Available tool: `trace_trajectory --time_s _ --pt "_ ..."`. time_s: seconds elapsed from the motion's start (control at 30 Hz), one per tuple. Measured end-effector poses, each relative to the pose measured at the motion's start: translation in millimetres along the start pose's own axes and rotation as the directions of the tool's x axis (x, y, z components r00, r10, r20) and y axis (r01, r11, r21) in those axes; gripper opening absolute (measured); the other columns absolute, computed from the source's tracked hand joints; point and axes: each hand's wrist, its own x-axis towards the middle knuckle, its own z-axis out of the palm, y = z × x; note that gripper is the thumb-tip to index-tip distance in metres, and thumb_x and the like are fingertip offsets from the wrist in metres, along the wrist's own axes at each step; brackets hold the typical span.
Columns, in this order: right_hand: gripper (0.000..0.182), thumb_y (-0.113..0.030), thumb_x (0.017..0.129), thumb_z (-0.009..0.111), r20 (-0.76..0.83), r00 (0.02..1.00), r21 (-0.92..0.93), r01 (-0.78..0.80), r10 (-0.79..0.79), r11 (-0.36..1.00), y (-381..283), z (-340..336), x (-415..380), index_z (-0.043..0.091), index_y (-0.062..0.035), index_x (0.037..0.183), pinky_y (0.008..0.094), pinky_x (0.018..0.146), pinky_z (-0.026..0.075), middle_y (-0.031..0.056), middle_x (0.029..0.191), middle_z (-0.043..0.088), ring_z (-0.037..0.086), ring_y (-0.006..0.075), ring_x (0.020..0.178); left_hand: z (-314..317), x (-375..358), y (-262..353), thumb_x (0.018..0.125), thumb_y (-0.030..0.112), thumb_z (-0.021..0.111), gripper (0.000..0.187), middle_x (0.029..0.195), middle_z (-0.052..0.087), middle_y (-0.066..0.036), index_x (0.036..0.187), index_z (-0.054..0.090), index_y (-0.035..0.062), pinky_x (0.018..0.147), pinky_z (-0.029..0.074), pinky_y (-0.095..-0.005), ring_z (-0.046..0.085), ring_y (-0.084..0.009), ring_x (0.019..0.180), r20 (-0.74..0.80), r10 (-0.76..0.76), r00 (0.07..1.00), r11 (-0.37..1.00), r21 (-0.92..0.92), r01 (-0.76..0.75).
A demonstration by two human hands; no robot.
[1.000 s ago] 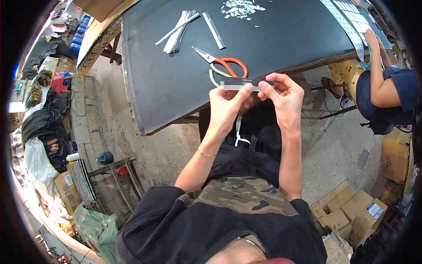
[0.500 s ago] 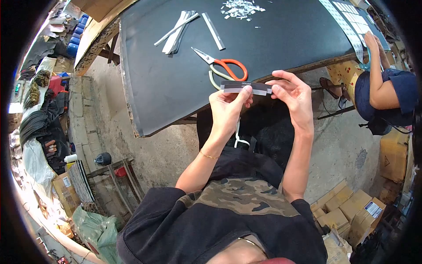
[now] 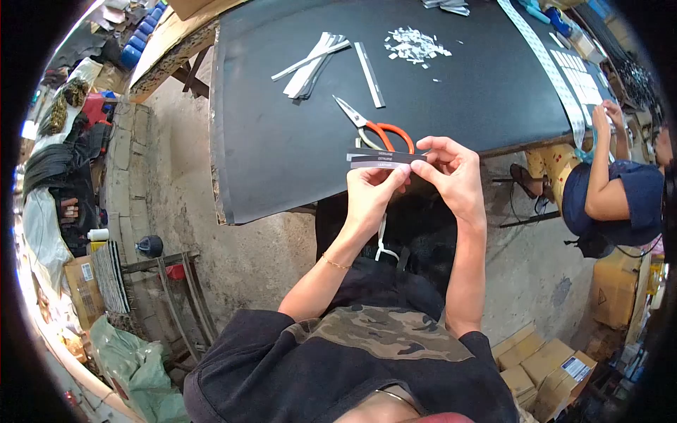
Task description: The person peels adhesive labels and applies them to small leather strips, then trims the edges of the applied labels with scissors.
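A few dark label strips (image 3: 370,160) with pale lettering, "GENUINE" legible, are held slightly fanned above the table's near edge. My left hand (image 3: 370,199) is closed on them from below, its thumb pressing near their right part. My right hand (image 3: 455,180) pinches their right end between thumb and fingers, the other fingers curled above. Just beyond the strips lie scissors (image 3: 392,134) with orange and pale green handles, blades pointing away to the left. The strips cover part of the handles.
On the black table (image 3: 268,155) lie a stack of strips (image 3: 310,70), a single strip (image 3: 369,74) and a heap of small white clippings (image 3: 415,48). Another person (image 3: 613,187) works at the right beside white label sheets (image 3: 578,77). Cardboard boxes (image 3: 543,370) sit on the floor, lower right.
My right hand has moved left along the strips, and its thumb now sits close to my left thumb. The strips look more fanned, showing more lettering. The camera view has shifted.
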Motion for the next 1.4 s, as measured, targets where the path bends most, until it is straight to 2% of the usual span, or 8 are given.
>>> trace_trajectory --time_s 0.3,0.47,0.73,0.83,0.9,0.97,1.13,1.4 --pt "0.025 -0.003 0.074 0.073 0.100 0.995 -0.103 -0.012 0.023 0.995 -7.9 28.0 33.9 0.065 -0.0016 0.097 0.0179 0.056 0.038 -0.0023 0.070 0.062 0.048 0.0010 0.060 -26.2 10.8 27.9 0.086 0.009 0.064 0.011 0.074 0.065 -0.006 0.086 0.067 -0.0019 0.061 0.046 -0.0234 0.058 -0.0092 0.066 -0.077 0.141 0.987 0.983 -0.110 -0.148" --pt "0.024 -0.003 0.073 0.074 0.089 0.995 -0.071 -0.033 0.040 0.997 -11.2 36.1 36.3 0.067 -0.0021 0.096 0.0172 0.056 0.038 -0.0035 0.071 0.060 0.049 0.0011 0.061 -41.3 11.6 46.9 0.097 0.022 0.047 0.033 0.079 0.065 -0.010 0.089 0.064 -0.0050 0.063 0.048 -0.0308 0.061 -0.0168 0.069 -0.156 0.211 0.965 0.977 0.066 -0.203" --pt "0.022 -0.001 0.073 0.072 0.111 0.994 -0.084 -0.014 0.023 0.996 -14.1 41.4 31.3 0.065 -0.0004 0.094 0.0151 0.056 0.036 -0.0036 0.070 0.057 0.048 0.0008 0.060 -57.8 11.8 41.1 0.099 0.027 0.042 0.042 0.074 0.064 -0.011 0.084 0.063 -0.0054 0.063 0.048 -0.0305 0.061 -0.0165 0.068 -0.173 0.279 0.945 0.937 0.265 -0.229" --pt "0.021 -0.001 0.073 0.073 0.097 0.995 -0.079 -0.021 0.029 0.997 -13.0 39.2 29.3 0.066 -0.0009 0.093 0.0163 0.058 0.038 -0.0024 0.072 0.060 0.050 0.0020 0.063 -57.6 10.6 42.0 0.098 0.028 0.045 0.037 0.078 0.063 -0.011 0.096 0.061 -0.0057 0.063 0.049 -0.0292 0.061 -0.0164 0.069 -0.127 0.253 0.959 0.930 0.306 -0.205" --pt "0.020 -0.001 0.073 0.073 0.084 0.996 -0.066 -0.025 0.030 0.997 -12.0 35.4 28.1 0.067 -0.0014 0.092 0.0176 0.059 0.040 -0.0014 0.073 0.061 0.052 0.0029 0.065 -47.1 6.4 54.1 0.094 0.019 0.054 0.030 0.085 0.062 -0.010 0.115 0.053 -0.0011 0.067 0.049 -0.0251 0.060 -0.0121 0.071 -0.091 0.274 0.958 0.959 0.108 -0.264" --pt "0.019 -0.002 0.074 0.073 0.089 0.996 -0.024 -0.020 0.022 0.999 -10.3 30.3 27.0 0.067 -0.0015 0.092 0.0175 0.059 0.040 -0.0014 0.073 0.061 0.052 0.0027 0.065 -51.3 3.8 60.7 0.079 0.000 0.068 0.059 0.101 0.060 -0.012 0.130 0.039 0.0006 0.071 0.053 -0.0268 0.063 -0.0148 0.079 -0.012 0.363 0.932 0.919 0.168 -0.356" --pt "0.019 0.000 0.074 0.072 0.090 0.996 -0.017 -0.016 0.018 1.000 -10.9 22.5 22.6 0.066 -0.0004 0.092 0.0170 0.061 0.041 -0.0007 0.073 0.061 0.053 0.0030 0.065 -70.7 6.5 74.9 0.071 -0.011 0.072 0.053 0.098 0.062 -0.011 0.120 0.053 -0.0032 0.074 0.055 -0.0263 0.063 -0.0156 0.083 0.240 0.444 0.863 0.699 0.510 -0.501" --pt "0.017 -0.001 0.074 0.072 0.077 0.997 0.021 0.008 -0.010 1.000 -8.4 14.9 17.8 0.067 -0.0018 0.091 0.0181 0.061 0.042 -0.0012 0.071 0.061 0.053 0.0032 0.064 -69.2 6.5 78.0 0.074 -0.010 0.069 0.026 0.087 0.064 -0.011 0.099 0.065 -0.0049 0.066 0.055 -0.0243 0.064 -0.0159 0.077 0.319 0.462 0.828 0.638 0.529 -0.560"
